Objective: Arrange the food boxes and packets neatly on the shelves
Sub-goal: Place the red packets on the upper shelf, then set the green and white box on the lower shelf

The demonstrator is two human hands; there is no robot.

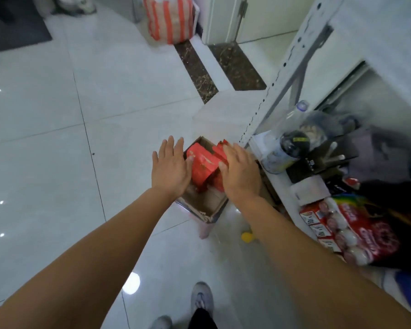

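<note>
Reaching: both arms stretch toward the cardboard box (207,207) in the middle of the view, one hand on each side of the red packets (203,166).
Left hand (170,168): wide open, fingers straight and spread, palm down over the box's 9 o'clock wall; the thumb lies against the front packet's edge, and nothing is gripped.
Right hand (241,173): flat as well, fingers laid straight on the packets at their 3 o'clock side, thumb touching the front one; it hides part of them.
Red packets: glossy, crinkled and bright red, with pale print too blurred to read. They stand tilted on edge inside the box, bunched toward its 12 o'clock end; how many, I cannot tell.
Cardboard box: brown, open-topped, rim ragged, with bare bottom showing at 6 o'clock. It sits on something pale pink on the floor (57,138).
Shelves (269,90): white metal rack at the box's 3 o'clock, its low shelf crowded with a clear bottle (292,124) and a red-and-white pack (365,233).
Floor: glossy pale tiles, with a striped bag (169,17) at 12 o'clock.
</note>
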